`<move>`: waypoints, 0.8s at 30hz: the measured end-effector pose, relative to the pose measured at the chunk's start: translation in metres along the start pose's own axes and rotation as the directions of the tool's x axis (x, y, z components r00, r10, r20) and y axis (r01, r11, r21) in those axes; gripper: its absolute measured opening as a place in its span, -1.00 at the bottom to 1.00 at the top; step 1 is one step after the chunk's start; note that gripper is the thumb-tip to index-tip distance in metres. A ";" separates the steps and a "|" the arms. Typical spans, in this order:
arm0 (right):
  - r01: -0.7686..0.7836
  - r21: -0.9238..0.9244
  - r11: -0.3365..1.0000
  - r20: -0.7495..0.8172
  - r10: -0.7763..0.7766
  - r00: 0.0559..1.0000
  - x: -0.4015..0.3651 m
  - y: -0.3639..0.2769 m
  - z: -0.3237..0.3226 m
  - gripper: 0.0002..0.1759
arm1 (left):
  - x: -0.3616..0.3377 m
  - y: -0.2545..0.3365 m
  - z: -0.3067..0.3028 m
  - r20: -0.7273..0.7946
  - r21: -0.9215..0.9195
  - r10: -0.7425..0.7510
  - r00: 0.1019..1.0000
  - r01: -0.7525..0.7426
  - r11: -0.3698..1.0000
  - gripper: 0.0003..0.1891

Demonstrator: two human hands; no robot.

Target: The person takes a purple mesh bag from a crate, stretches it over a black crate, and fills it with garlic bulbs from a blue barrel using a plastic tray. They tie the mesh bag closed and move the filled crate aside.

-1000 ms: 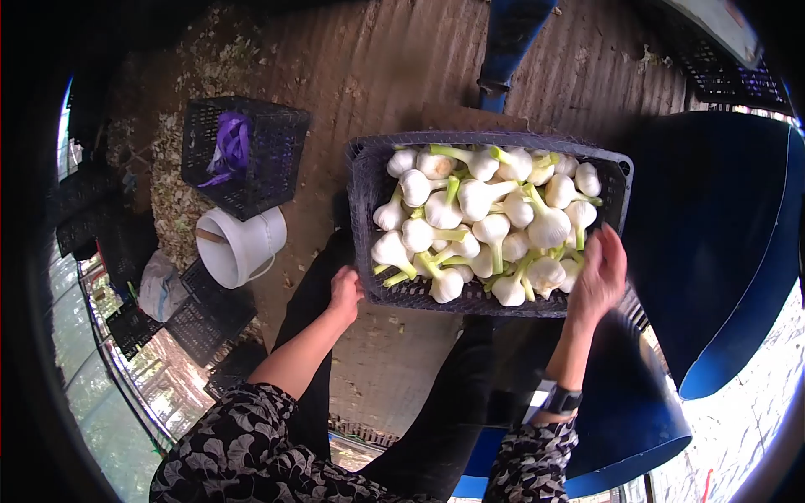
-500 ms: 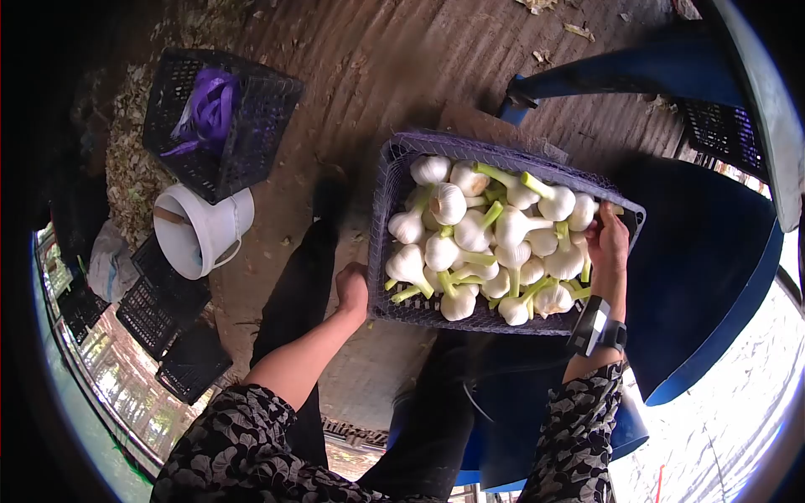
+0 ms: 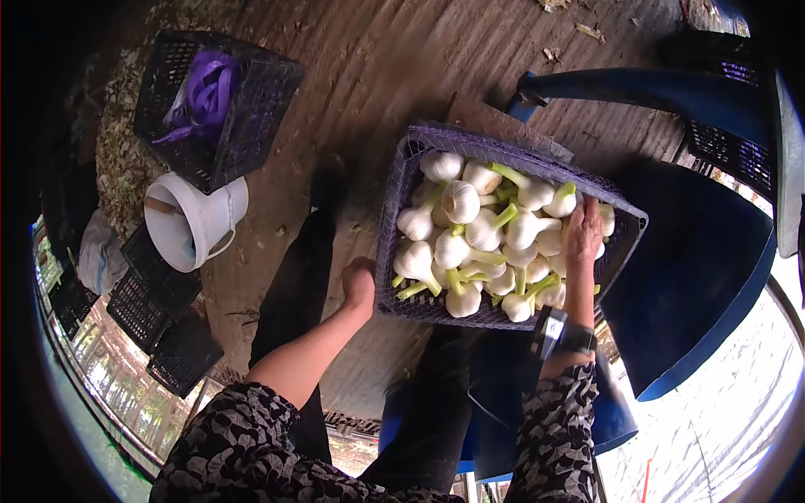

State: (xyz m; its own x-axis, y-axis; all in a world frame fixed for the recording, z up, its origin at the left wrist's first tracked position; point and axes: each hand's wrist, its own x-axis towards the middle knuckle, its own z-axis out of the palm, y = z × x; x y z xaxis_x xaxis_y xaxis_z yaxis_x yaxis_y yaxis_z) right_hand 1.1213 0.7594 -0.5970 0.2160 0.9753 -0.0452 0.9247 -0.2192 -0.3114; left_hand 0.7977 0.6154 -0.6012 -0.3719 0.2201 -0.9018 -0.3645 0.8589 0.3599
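A dark plastic crate (image 3: 511, 320) with mesh along its walls holds many white garlic bulbs (image 3: 460, 202) with cut green stems. My left hand (image 3: 359, 283) is closed at the crate's left side, its fingertips hidden behind the wall. Inside the right part of the crate, my right hand (image 3: 582, 235) reaches down among the bulbs, fingers bent round one beside the right wall. The hand itself covers part of that bulb. A watch-like device (image 3: 549, 329) and a dark band sit on my right wrist.
At the upper left, another black crate (image 3: 262, 117) holds purple mesh netting (image 3: 210, 92). A white bucket (image 3: 210, 218) lies tipped below it, near stacked black crates (image 3: 186, 352). Large blue curved panels (image 3: 688, 277) stand close on the right; a blue leg (image 3: 620, 84) extends above.
My right hand has moved left, from near the crate's right edge onto the bulbs. The crate appears slightly shifted and turned in view; my left hand stays at its left side.
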 end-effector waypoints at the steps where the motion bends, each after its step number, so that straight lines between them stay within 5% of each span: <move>1: 0.002 -0.002 1.000 -0.002 -0.002 1.000 0.001 0.004 0.000 -0.68 | -0.003 0.005 0.003 -0.024 -0.029 -0.038 0.999 0.037 0.999 -0.88; 3: -0.243 0.139 0.960 0.218 0.210 0.953 0.008 -0.016 -0.023 -0.74 | -0.004 0.008 0.006 -0.042 -0.063 -0.076 0.996 0.073 0.995 -0.87; 6: -0.221 -0.006 0.975 0.046 0.221 0.974 0.004 -0.043 -0.046 -0.73 | 0.004 0.004 0.004 -0.018 -0.112 -0.093 0.995 0.091 0.990 -0.85; 7: -0.215 0.119 0.969 0.030 0.213 0.977 0.001 -0.052 -0.041 -0.77 | 0.005 0.002 0.003 -0.008 -0.042 -0.064 0.998 0.064 0.997 -0.83; 8: -0.257 0.250 0.933 0.205 0.208 0.956 -0.006 -0.064 -0.037 -0.72 | 0.005 0.000 0.002 0.008 0.033 -0.035 0.999 0.035 0.999 -0.82; 10: 0.147 -0.144 0.979 -0.013 -0.150 0.989 -0.026 -0.072 -0.014 -0.62 | 0.013 -0.008 -0.001 0.002 0.147 0.029 1.000 -0.029 0.989 -0.82; 12: 0.251 -0.234 0.939 0.027 -0.252 0.967 -0.029 -0.076 -0.012 -0.57 | 0.012 -0.011 0.001 -0.076 0.067 0.007 0.997 -0.002 0.998 -0.86; 15: 0.210 -0.100 0.973 0.038 -0.207 0.978 -0.019 -0.071 -0.016 -0.65 | 0.002 -0.002 0.006 -0.035 -0.042 -0.079 0.996 0.077 0.996 -0.90; 18: 0.000 -0.164 0.987 0.271 0.045 0.961 -0.012 -0.078 -0.026 -0.55 | 0.000 -0.002 0.006 -0.022 -0.080 -0.129 0.991 0.127 0.989 -0.90; 22: -0.058 -0.006 0.998 0.061 0.058 0.996 -0.029 -0.098 -0.014 -0.45 | 0.005 -0.004 0.005 -0.010 -0.107 -0.110 0.994 0.108 0.988 -0.89; 24: 0.087 -0.131 0.988 -0.017 -0.090 0.996 -0.040 -0.095 -0.003 -0.38 | 0.004 -0.004 0.005 0.004 -0.102 -0.152 0.988 0.152 0.983 -0.88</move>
State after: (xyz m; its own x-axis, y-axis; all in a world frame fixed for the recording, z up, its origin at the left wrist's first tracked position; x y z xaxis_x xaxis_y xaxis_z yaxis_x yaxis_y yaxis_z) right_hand 1.0253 0.7416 -0.5630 0.1375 0.9905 -0.0014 0.9730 -0.1353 -0.1870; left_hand 0.8017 0.6148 -0.6078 -0.3086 0.0887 -0.9470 -0.5018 0.8307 0.2413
